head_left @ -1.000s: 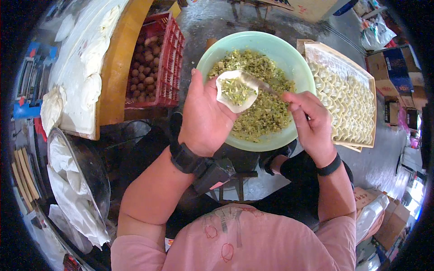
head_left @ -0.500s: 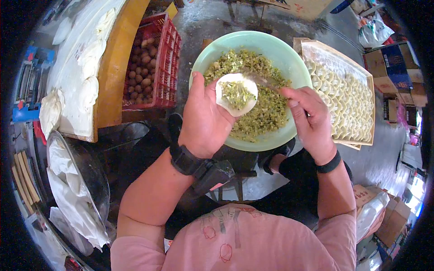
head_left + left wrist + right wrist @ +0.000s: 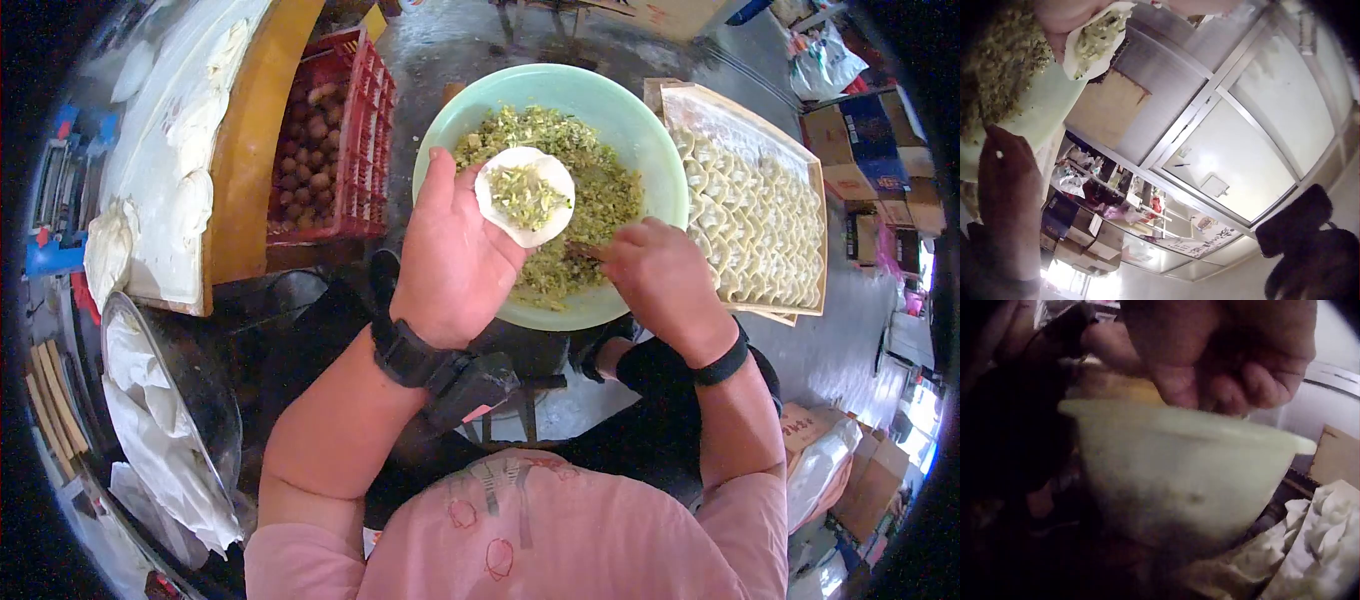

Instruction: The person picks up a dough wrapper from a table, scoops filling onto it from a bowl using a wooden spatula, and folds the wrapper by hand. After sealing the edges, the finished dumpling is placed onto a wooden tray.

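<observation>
My left hand (image 3: 450,260) lies palm up over the near left rim of a pale green bowl (image 3: 676,180), thumb held out straight. Across its fingers rests a round white dough wrapper (image 3: 548,234) with a mound of chopped green filling (image 3: 526,194) in its middle. My right hand (image 3: 668,285) grips a thin brownish spatula (image 3: 588,250), its far end down in the chopped filling (image 3: 600,160) in the bowl. In the right wrist view my curled fingers (image 3: 1260,384) are above the bowl's rim, and the spatula is hidden.
A floured wooden tray (image 3: 740,108) with rows of dumplings stands right of the bowl. To the left are a red crate (image 3: 375,120) of round brown things and a floured table (image 3: 150,190) with dough. A metal basin (image 3: 222,400) with white cloth sits at lower left.
The spatula has left the wrapper and moved down and right into the bowl's filling, the right hand turning over with it. The left hand still carries the wrapper, now lying flatter.
</observation>
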Tool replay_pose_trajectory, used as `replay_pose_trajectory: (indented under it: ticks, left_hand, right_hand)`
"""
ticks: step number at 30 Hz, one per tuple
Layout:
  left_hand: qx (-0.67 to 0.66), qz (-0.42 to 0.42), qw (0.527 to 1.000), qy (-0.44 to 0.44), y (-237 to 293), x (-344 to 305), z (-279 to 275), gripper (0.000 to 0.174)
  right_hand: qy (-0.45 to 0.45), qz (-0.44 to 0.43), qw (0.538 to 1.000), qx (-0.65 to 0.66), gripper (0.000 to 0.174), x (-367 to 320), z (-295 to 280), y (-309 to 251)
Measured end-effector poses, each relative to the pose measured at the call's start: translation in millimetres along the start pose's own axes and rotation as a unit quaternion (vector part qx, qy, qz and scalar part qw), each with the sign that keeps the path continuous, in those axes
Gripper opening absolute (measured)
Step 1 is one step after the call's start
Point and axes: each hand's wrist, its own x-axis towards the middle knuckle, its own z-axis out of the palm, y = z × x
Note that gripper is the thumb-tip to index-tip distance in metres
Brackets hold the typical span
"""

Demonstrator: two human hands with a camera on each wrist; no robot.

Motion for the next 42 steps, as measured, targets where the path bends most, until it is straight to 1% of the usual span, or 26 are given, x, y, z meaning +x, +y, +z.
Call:
replay_pose_trajectory:
  ticks: [2, 5, 8, 11, 14, 17, 20, 26, 29, 32, 35, 38, 42]
  left_hand:
    - [-0.014, -0.008, 1.0, -0.007, -1.6, -0.6, 2.3, 0.068]
    - [-0.009, -0.035, 0.999, -0.033, -3.5, -0.4, 4.2, 0.063]
    - [-0.033, -0.065, 0.994, -0.084, -7.0, -0.7, 1.5, 0.049]
    - [-0.043, -0.092, 0.988, -0.114, -8.8, -0.4, -1.7, 0.045]
    - [-0.059, -0.11, 0.979, -0.163, -10.6, -0.4, -9.3, 0.047]
    - [0.037, -0.085, 0.988, -0.126, -12.8, -3.8, -4.3, 0.043]
    - [0.079, -0.072, 0.98, -0.169, -13.0, -4.5, -2.8, 0.043]
    - [0.142, -0.075, 0.971, -0.176, -11.8, -9.7, 1.1, 0.045]
    - [0.217, -0.081, 0.959, -0.166, -8.3, -12.0, 3.9, 0.044]
    - [0.285, -0.072, 0.943, -0.158, -6.5, -14.2, 6.0, 0.043]
    - [0.28, -0.058, 0.944, -0.166, -10.9, -12.7, 4.1, 0.041]
    - [0.289, -0.075, 0.939, -0.168, -6.9, -14.8, 7.5, 0.038]
    - [0.29, -0.076, 0.943, -0.145, -9.1, -13.3, 3.0, 0.035]
  right_hand:
    - [0.135, 0.016, 0.987, 0.087, 0.009, 4.2, -14.1, -9.8]
    - [0.215, -0.046, 0.965, 0.143, 0.014, 7.2, -22.3, -11.9]
    - [0.252, -0.098, 0.952, 0.143, 0.015, 12.9, -18.6, -11.5]
    - [0.254, -0.13, 0.95, 0.127, 0.016, 14.5, -18.5, -11.5]
    - [0.25, -0.151, 0.949, 0.12, 0.016, 14.3, -18.1, -10.9]
    - [0.265, -0.139, 0.945, 0.135, 0.013, 16.5, -19.4, -12.4]
    - [0.281, -0.126, 0.94, 0.147, 0.01, 18.5, -19.6, -14.2]
    - [0.282, -0.125, 0.939, 0.152, 0.007, 19.6, -22.1, -15.3]
    - [0.282, -0.119, 0.939, 0.159, 0.007, 20.6, -26.1, -16.8]
    - [0.282, -0.12, 0.937, 0.17, 0.014, 21.3, -28.8, -16.3]
    - [0.285, -0.085, 0.939, 0.173, 0.026, 22.3, -33.8, -20.5]
    - [0.284, -0.091, 0.941, 0.161, 0.035, 23.5, -32.1, -18.2]
    - [0.282, -0.094, 0.942, 0.159, 0.034, 22.8, -34.3, -19.1]
